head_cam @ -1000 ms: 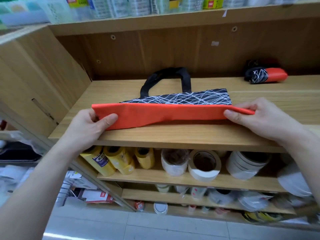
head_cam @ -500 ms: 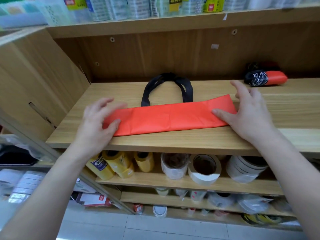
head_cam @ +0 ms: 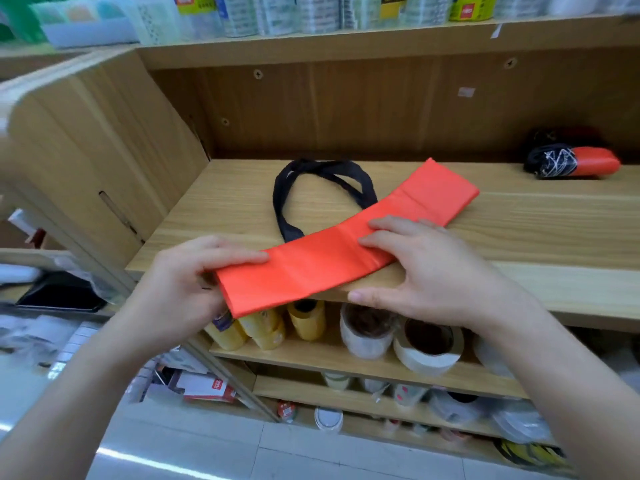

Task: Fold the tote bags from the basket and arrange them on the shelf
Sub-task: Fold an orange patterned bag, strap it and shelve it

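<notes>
An orange tote bag [head_cam: 332,251], folded into a long narrow strip, lies slanted across the front of the wooden shelf [head_cam: 519,223]. Its black handles [head_cam: 311,181] loop out behind it. My left hand [head_cam: 180,282] grips the strip's near left end, which hangs out past the shelf edge. My right hand [head_cam: 426,271] lies on the strip's middle with straight fingers, the thumb under the shelf's front edge. A second tote [head_cam: 571,162], rolled into an orange and black bundle, sits at the back right of the same shelf.
A wooden side panel [head_cam: 86,161] closes the shelf on the left. The shelf below holds yellow rolls [head_cam: 266,327] and white tape rolls [head_cam: 426,344]. Packaged goods [head_cam: 277,12] line the shelf above. Lower shelves hold small items over a tiled floor.
The bag's orange half was folded over the patterned half, making a plain orange strip. Now the strip has turned slantwise, with its left end pulled off the shelf edge in my left hand.
</notes>
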A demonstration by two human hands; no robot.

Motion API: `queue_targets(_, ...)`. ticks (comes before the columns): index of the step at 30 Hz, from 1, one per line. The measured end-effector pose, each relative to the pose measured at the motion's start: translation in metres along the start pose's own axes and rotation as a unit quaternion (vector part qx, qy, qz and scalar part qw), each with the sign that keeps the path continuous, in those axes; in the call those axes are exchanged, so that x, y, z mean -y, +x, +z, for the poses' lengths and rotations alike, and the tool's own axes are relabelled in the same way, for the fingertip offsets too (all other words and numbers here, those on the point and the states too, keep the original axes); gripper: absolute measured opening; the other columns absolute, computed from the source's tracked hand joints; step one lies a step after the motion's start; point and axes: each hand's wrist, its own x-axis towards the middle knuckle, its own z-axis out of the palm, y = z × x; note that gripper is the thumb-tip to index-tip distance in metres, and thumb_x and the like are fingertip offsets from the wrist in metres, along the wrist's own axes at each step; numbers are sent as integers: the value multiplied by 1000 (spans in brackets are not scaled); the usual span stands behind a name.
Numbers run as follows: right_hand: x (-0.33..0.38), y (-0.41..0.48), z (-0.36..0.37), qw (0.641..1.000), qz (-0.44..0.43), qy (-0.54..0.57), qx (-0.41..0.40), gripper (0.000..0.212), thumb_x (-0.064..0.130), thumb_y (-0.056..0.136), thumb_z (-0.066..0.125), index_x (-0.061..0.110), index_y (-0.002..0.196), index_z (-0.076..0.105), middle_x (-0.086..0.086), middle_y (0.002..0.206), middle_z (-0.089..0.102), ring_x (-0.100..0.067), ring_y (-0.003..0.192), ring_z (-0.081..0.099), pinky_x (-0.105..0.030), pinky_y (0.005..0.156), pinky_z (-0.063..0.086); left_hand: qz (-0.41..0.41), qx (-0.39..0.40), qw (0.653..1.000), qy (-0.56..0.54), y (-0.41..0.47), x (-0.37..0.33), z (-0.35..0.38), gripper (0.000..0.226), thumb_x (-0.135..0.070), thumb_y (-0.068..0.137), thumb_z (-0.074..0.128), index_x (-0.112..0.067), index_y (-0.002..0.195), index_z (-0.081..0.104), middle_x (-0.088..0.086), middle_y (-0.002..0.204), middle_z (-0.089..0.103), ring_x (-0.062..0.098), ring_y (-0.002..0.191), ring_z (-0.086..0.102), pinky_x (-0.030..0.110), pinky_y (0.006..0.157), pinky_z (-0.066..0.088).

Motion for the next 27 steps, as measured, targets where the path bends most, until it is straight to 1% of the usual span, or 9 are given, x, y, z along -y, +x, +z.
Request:
queue_targets(2,9,5,5,998,-22,27,-52,69,86,70,39,29,101,63,10,115,61,-14,108,55,-39,96,44,-12,-56,993,-103,1,-17,-7,47,2,70,81,-33,101,75,-10,99,70,10,90,65,24,72,52)
queue_targets(5,19,11,17,980,-57,148,-120,53,70,87,39,23,69,55,8,72,57,-12,70,54,-39,63,44,-25,-109,961,-254,18,-46,-6,40,-18,67,82,-22,105,69,-3,103,71,9,91,66,18,74,53)
queue_targets(9,22,7,22,946,-3,287,-151,53,53,96,49,19,55,48,8,51,53,-11,48,48,-33,50,40,-53,-42,982,-175,42,-58,22,47,-32,76,80,-35,116,56,-24,111,66,1,108,61,23,92,50)
queue_targets(12,19,7,24,915,36,366,-165,10,31,90,68,21,90,68,5,82,72,-11,75,67,-41,74,55,-107,-9,988,-107,50,-55,47,46,-33,84,73,-32,125,53,-19,112,67,-2,106,61,30,95,51)
queue_targets(14,15,8,23,891,83,405,-187,30,18,82,73,29,108,60,5,100,70,-11,87,69,-41,83,56,-128,-9,990,-53,53,-58,54,51,-37,83,74,-32,129,52,-11,114,68,5,108,61,32,96,50)
queue_targets(20,-11,21,6,945,212,192,-161,91,39,85,71,20,154,15,-9,148,39,-29,135,39,-39,112,30,-98,-19,985,141,56,-70,62,63,-43,82,73,-38,134,38,-10,107,52,15,106,52,40,88,47)
queue_targets(23,-17,35,1,932,203,269,-134,87,41,88,68,30,155,13,-6,137,56,-28,128,49,-42,109,36,3,-47,976,212,56,-67,62,50,-38,82,70,-36,129,53,-5,115,51,19,113,46,44,93,40)
queue_targets(25,-16,43,0,912,195,328,-147,73,34,88,70,33,149,31,-2,117,66,-21,112,59,-38,101,43,91,23,973,210,56,-62,65,39,-35,93,47,-28,129,61,2,135,55,25,129,46,49,103,40)
queue_targets(27,-16,49,1,898,197,357,-163,64,26,84,75,30,141,46,1,98,70,-17,98,64,-37,95,47,109,125,972,166,55,-55,65,54,-40,95,25,-23,139,53,2,149,46,19,141,36,43,114,34)
